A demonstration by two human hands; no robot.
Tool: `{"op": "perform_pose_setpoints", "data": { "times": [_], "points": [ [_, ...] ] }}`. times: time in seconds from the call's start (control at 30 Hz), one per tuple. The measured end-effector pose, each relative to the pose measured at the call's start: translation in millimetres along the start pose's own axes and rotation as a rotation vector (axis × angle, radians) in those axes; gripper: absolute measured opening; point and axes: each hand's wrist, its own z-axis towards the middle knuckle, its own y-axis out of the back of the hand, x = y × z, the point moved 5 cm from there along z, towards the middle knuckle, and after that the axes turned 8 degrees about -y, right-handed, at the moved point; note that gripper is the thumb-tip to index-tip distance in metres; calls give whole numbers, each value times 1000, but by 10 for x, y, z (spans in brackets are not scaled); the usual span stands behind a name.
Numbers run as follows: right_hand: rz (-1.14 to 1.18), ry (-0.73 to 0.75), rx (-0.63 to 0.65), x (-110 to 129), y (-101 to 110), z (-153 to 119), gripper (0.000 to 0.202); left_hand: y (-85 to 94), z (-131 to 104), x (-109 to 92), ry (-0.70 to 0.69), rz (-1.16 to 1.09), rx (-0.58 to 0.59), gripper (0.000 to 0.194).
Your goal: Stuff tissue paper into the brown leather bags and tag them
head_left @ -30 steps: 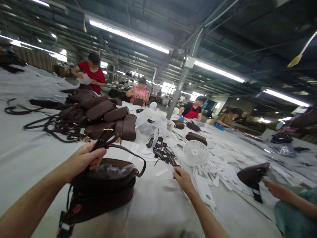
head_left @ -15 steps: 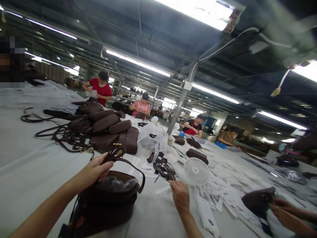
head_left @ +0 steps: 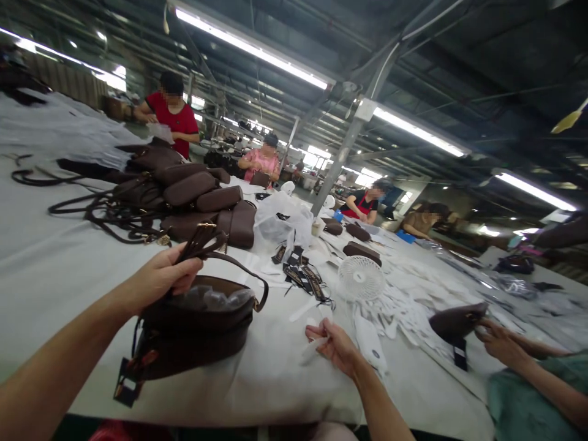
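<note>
My left hand (head_left: 160, 272) is closed around a folded bundle of dark brown strap (head_left: 198, 240) with a gold-coloured metal end. Below it stands a dark brown handbag (head_left: 195, 343), its top open and clear plastic (head_left: 215, 299) showing inside. A black tag (head_left: 127, 383) hangs from the bag's left end, and a short handle (head_left: 261, 291) loops up at the right. Right of the bag, my right hand (head_left: 339, 346) pinches a thin white strip (head_left: 314, 350) above the table. Several black tags with gold lettering (head_left: 304, 277) lie just beyond that hand.
Brown bags (head_left: 190, 188) are piled at the back left, with white wrapping (head_left: 68, 131) behind. A white fan (head_left: 361, 277) stands beside a heap of white strips (head_left: 408, 312). At right, a co-worker's hands (head_left: 500, 343) hold a brown bag (head_left: 454, 321). Other people work farther back.
My right hand has drawn back from beside the black tags toward me and turned, with the white strip in its fingers. My left hand keeps the strap bundle. The view has tilted down.
</note>
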Motion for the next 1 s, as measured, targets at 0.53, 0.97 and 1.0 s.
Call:
{"op": "perform_pose_setpoints", "data": {
  "times": [0.53, 0.97, 1.0],
  "points": [
    [-394, 163, 134, 967, -493, -532, 46, -14, 11, 25, -12, -37, 48, 27],
    [-152, -76, 740, 1323, -2334, -1477, 40, -15, -24, -261, -119, 5, 97, 14],
    [-185, -89, 706, 1351, -2467, -1448, 37, -14, -36, -286, -140, 68, 97, 13]
  ]
}}
